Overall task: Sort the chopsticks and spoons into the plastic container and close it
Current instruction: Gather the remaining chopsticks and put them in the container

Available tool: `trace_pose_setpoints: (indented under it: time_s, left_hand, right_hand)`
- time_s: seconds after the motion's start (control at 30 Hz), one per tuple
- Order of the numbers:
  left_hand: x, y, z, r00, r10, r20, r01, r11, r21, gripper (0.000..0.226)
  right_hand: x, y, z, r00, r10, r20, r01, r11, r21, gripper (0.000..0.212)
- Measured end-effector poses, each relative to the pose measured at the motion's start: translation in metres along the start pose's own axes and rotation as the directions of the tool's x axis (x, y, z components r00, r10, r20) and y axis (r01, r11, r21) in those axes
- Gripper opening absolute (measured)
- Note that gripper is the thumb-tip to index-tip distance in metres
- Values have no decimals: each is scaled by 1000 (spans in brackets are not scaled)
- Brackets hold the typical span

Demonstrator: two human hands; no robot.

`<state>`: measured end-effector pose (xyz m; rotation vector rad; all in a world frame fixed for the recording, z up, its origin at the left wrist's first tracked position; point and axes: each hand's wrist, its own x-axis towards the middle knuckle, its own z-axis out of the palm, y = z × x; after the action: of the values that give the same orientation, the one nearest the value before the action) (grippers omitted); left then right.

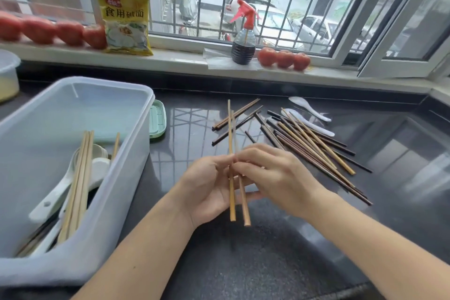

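Over the counter's (280, 238) near-middle, left hand (207, 190) and right hand (275, 178) both pinch two light chopsticks (232, 200), fingers curled round them, tips pointing away. At the left edge, the plastic container (73, 251) sits open, holding chopsticks and white spoons (56, 192). Further right, loose chopsticks (314, 151) and two white spoons (309, 107) lie scattered; a spray bottle (243, 44) and tomatoes (283, 58) stand on the sill.

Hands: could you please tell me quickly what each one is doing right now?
Left hand: holding two light chopsticks.
Right hand: pinching the same chopsticks.
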<state>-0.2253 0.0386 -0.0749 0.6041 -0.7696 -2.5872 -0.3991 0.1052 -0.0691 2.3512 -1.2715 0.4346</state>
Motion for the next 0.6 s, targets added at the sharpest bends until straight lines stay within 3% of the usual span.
trace_pose_setpoints:
  time_s: [0.1, 0.17, 0.23, 0.27, 0.33, 0.4, 0.5, 0.6]
  left_hand:
    - [7, -1, -1, 963, 185, -196, -176, 982, 66, 32]
    - [11, 4, -4, 808, 430, -402, -355, 901, 250, 23]
    - [16, 8, -10, 639, 604, -476, -456, 796, 397, 21]
    - [17, 9, -12, 602, 627, -494, -478, 779, 407, 22]
    - [19, 9, -15, 605, 600, -523, -486, 799, 354, 22]
    - [21, 8, -16, 625, 562, -542, -485, 823, 296, 21]
    - [23, 8, -20, 629, 565, -534, -489, 822, 292, 21]
    - [23, 6, -21, 634, 589, -501, -478, 808, 345, 22]
  right_hand:
    - [7, -3, 12, 995, 95, -37, -86, 976, 198, 19]
    - [23, -5, 18, 944, 293, -152, -244, 929, 278, 19]
    - [46, 7, 23, 794, 586, -160, -526, 795, 302, 18]
    - [59, 23, 29, 688, 725, -37, -688, 667, 286, 18]
    - [86, 54, 43, 416, 867, 276, -909, 400, 114, 25]
    - [110, 76, 57, 217, 889, 402, -964, 260, -53, 43]
    - [141, 95, 79, 95, 903, 420, -978, 163, -128, 60]
    - [160, 98, 91, 15, 897, 441, -949, 152, -275, 61]
